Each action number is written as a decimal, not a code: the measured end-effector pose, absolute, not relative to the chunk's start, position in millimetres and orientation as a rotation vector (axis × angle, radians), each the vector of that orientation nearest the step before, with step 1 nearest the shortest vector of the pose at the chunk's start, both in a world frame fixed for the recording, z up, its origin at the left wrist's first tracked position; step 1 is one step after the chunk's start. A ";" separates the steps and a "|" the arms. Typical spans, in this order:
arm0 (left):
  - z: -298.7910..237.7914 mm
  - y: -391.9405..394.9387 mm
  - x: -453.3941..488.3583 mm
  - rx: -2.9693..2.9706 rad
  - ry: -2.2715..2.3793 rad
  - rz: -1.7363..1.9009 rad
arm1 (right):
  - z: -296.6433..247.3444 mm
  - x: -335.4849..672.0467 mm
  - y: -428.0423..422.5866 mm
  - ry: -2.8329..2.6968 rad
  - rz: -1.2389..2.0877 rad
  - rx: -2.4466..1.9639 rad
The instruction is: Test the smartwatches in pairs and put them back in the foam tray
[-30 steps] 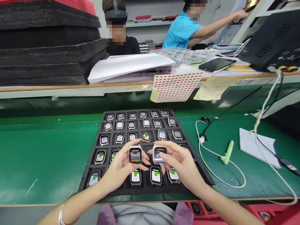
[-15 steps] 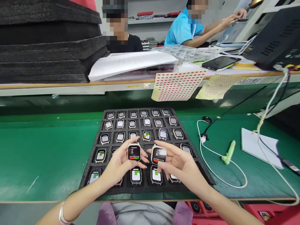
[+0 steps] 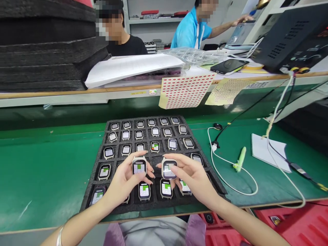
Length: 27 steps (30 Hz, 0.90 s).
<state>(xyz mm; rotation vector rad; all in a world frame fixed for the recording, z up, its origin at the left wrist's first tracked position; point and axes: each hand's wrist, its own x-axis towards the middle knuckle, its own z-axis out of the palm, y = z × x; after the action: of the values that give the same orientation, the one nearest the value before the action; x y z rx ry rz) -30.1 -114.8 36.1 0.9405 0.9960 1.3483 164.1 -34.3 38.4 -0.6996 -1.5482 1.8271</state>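
My left hand is closed round a smartwatch without a strap, its thumb at the lower edge of the lit screen. The screen shows a white grid with a green patch. In my right hand is a second strapless smartwatch, and the thumb lies over its pale screen. Both watches are held above a black foam tray, whose compartments hold rows of similar watches with lit screens. My hands and forearms hide part of the tray's front rows.
A white cable and a green pen-like object lie right of the tray, near white paper. Black foam trays are stacked on the shelf at left. A phone rests there. Two people work behind the shelf.
Both held watches' screens have switched from dark pages with a red and green bar to pale grids. My right thumb has moved onto its screen. The view has shifted slightly.
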 end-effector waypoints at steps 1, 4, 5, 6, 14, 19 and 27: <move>36.4 -113.9 -30.2 0.936 1.012 1.353 | 38.7 164.0 -34.4 -1.554 1.831 -0.698; 36.9 -110.8 -30.0 0.910 1.089 1.353 | 40.2 164.8 -34.4 -1.563 1.876 -0.646; 36.7 -110.2 -30.1 0.901 1.115 1.354 | 40.5 165.3 -34.6 -1.569 1.896 -0.618; 36.3 -109.9 -30.3 0.893 1.133 1.356 | 40.5 165.9 -35.0 -1.578 1.916 -0.593; 34.5 -117.5 -30.5 0.894 0.977 1.383 | 33.8 165.3 -38.4 -1.605 1.912 -0.555; 33.8 -119.2 -30.4 0.861 1.040 1.361 | 33.2 166.5 -36.6 -1.711 1.870 -0.555; 17.0 -122.1 -41.7 0.884 1.022 1.299 | 13.6 155.4 -15.5 -2.312 1.412 -0.771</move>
<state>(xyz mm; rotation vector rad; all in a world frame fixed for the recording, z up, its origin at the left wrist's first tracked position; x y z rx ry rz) -41.7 -122.1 17.0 0.8840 1.0223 1.2994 155.4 -15.5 13.6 -0.7711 -2.3117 1.4116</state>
